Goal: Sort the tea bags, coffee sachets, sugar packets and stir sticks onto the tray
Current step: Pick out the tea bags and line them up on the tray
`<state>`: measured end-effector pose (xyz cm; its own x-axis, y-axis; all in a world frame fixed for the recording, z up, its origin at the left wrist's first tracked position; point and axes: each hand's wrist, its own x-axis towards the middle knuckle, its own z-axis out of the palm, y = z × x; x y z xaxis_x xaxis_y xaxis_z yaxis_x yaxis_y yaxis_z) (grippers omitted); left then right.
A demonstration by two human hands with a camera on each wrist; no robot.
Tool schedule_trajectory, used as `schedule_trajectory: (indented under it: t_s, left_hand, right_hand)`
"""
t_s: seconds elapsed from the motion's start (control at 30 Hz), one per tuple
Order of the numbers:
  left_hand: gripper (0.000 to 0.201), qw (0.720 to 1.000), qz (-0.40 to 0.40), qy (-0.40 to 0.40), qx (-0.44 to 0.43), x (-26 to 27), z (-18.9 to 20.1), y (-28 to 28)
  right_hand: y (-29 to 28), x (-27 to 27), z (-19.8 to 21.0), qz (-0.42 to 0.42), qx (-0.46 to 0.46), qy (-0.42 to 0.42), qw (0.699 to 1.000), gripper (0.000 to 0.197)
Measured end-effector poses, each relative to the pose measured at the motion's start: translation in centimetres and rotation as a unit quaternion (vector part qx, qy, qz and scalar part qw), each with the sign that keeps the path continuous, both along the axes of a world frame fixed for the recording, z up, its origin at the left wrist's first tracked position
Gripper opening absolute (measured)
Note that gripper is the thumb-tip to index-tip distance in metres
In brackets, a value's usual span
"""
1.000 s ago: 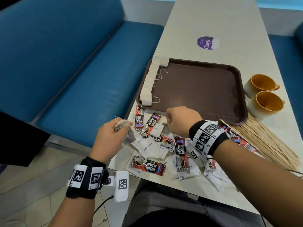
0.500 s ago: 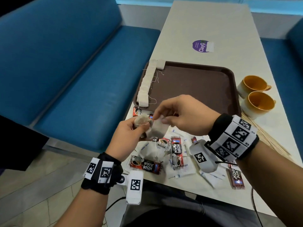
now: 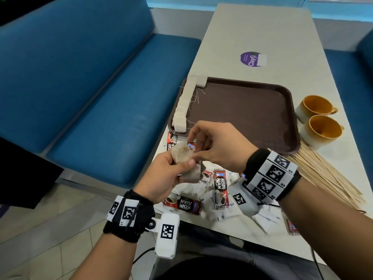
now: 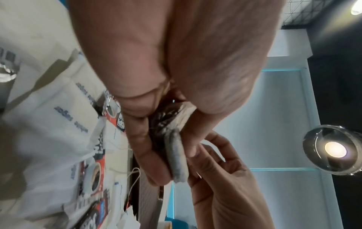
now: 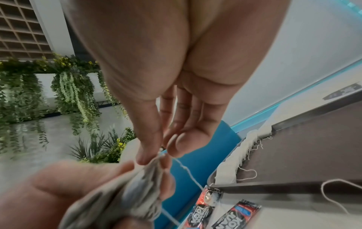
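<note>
Both hands are up over the near edge of the bench, working the same small bundle. As I read it, my left hand (image 3: 167, 174) is curled round a clutch of tea bags (image 3: 184, 158), thumb pressed on top, while my right hand (image 3: 218, 146) pinches the top corner of one bag between thumb and forefinger, as if to peel it off the bundle.

Progress looks early. On the tray (image 3: 262, 110) only one kind is laid out: a row of tea bags (image 3: 184, 102) along its left rim, strings trailing inward; the rest of the tray holds nothing I can see. The bags in hand are not yet down.

Left to do, by my judgement: the coffee sachets (image 3: 220, 181) and white sugar packets (image 3: 189, 191), jumbled together on the bench in front of me, and the stir sticks (image 3: 327, 178), fanned out on the bench beside the tray's near right corner. Two cups (image 3: 321, 124) stand just right of the tray.
</note>
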<state>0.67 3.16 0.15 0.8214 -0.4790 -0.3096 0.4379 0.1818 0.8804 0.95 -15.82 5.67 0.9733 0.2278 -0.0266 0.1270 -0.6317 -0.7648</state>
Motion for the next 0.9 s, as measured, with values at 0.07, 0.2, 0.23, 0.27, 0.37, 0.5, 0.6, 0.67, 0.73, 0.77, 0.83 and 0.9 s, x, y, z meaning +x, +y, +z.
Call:
schedule_trajectory:
  t_s: [0.07, 0.2, 0.23, 0.27, 0.37, 0.5, 0.6, 0.67, 0.73, 0.77, 0.83, 0.9]
  left_hand:
    - [0.03, 1.0, 0.0, -0.017, 0.024, 0.3, -0.8, 1.3]
    - [0.017, 0.973, 0.023, -0.109, 0.204, 1.3, -2.4, 5.2]
    - [0.017, 0.959, 0.037, -0.122, 0.252, 1.5, -2.6, 6.1]
    - [0.019, 0.949, 0.047, -0.126, 0.285, 1.6, -2.6, 6.8]
    - [0.028, 0.935, 0.02, -0.134, 0.327, 1.7, -1.9, 7.5]
    - [0.012, 0.917, -0.088, -0.179, 0.345, 2.0, -1.4, 6.3]
    - [0.014, 0.869, -0.168, -0.219, 0.41, 2.0, -1.4, 5.1]
    - [0.023, 0.878, -0.168, -0.204, 0.399, 1.7, -1.4, 4.8]
    - [0.029, 0.888, -0.165, -0.2, 0.381, 1.2, -1.2, 4.7]
    - [0.029, 0.883, -0.174, -0.207, 0.383, 1.0, -1.1, 4.7]
    - [0.025, 0.878, -0.19, -0.212, 0.386, 0.6, -1.0, 4.7]
    - [0.02, 0.883, -0.188, -0.211, 0.375, 0.5, -1.0, 4.8]
  right_hand:
    - [0.0, 0.4, -0.3, -0.013, 0.003, -0.001, 1.0, 0.025]
    - [-1.0, 1.7, -1.5, -0.033, -0.1, -0.014, 0.994, 0.006]
    - [-1.1, 2.0, -2.0, -0.022, -0.145, -0.007, 0.989, 0.002]
    - [-1.0, 2.2, -2.5, -0.004, -0.185, 0.0, 0.983, 0.007]
    - [0.0, 1.9, -4.1, 0.079, -0.254, 0.016, 0.964, 0.031]
    - [1.6, 0.9, -5.9, 0.196, -0.301, 0.028, 0.933, 0.056]
    - [1.1, 0.5, -6.3, 0.191, -0.303, 0.051, 0.932, 0.058]
    - [0.2, 0.4, -6.0, 0.169, -0.31, 0.073, 0.933, 0.054]
    - [-0.8, 0.2, -5.6, 0.14, -0.323, 0.09, 0.932, 0.048]
    - [-1.2, 0.1, -5.4, 0.124, -0.331, 0.095, 0.931, 0.044]
    - [-1.8, -0.1, -5.3, 0.098, -0.341, 0.093, 0.93, 0.039]
    - [-2.0, -0.4, -5.3, 0.092, -0.332, 0.08, 0.935, 0.035]
